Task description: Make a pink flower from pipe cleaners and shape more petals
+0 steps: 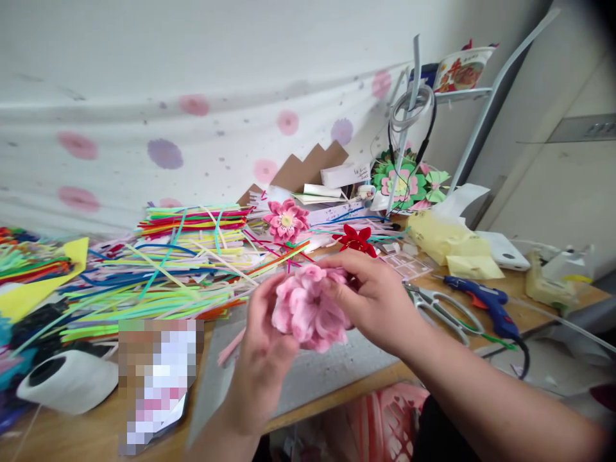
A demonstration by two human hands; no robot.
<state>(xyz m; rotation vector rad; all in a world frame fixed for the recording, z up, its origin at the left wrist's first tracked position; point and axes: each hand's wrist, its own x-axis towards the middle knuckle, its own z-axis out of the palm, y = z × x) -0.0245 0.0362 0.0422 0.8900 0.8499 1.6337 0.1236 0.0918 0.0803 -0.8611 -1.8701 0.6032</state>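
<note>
Hands, left hand [262,350], right hand [373,298], gripping pink flower [310,308]

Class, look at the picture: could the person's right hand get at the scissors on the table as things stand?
Probably yes. The scissors lie flat on the table just beside the right hand, with nothing on top of them. But that hand and the left hand both grip the pink flower, so it would have to let go.
</note>
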